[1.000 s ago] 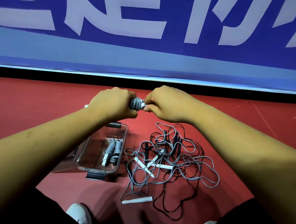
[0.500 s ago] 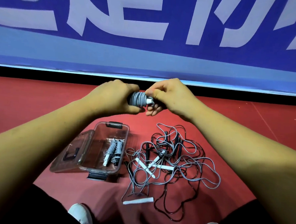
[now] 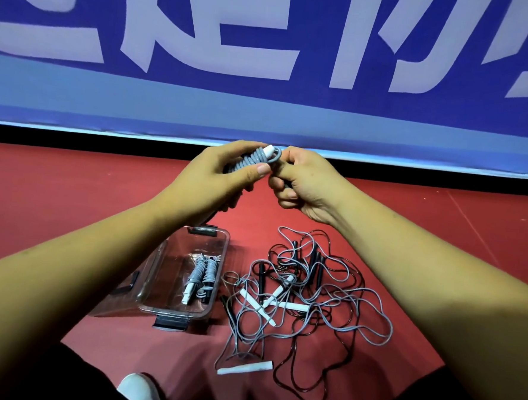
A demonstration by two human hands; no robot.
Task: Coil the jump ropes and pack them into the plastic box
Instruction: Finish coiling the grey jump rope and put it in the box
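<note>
- 1 coiled jump rope (image 3: 252, 162) is held above the floor's (image 3: 71, 203) far edge. The left hand (image 3: 208, 184) has its fingers clenched round it, and the right hand (image 3: 306, 187) pinches its end loop.
- Cinching that loop snug before letting go should keep the coil from springing open.
- 2 coiled ropes (image 3: 202, 273) lie in the plastic box (image 3: 187, 314).
- 4 white handles (image 3: 244, 368) show in the loose tangle (image 3: 337, 300) beside the box. The black ones are too knotted to count.

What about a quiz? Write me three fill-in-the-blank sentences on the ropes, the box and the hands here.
The left hand and right hand hold a coiled rope whose cord is ____.
The clear box holds ____ coiled bundles.
The tangled pile lies on the box's ____ side.
Missing words: gray; two; right.
</note>
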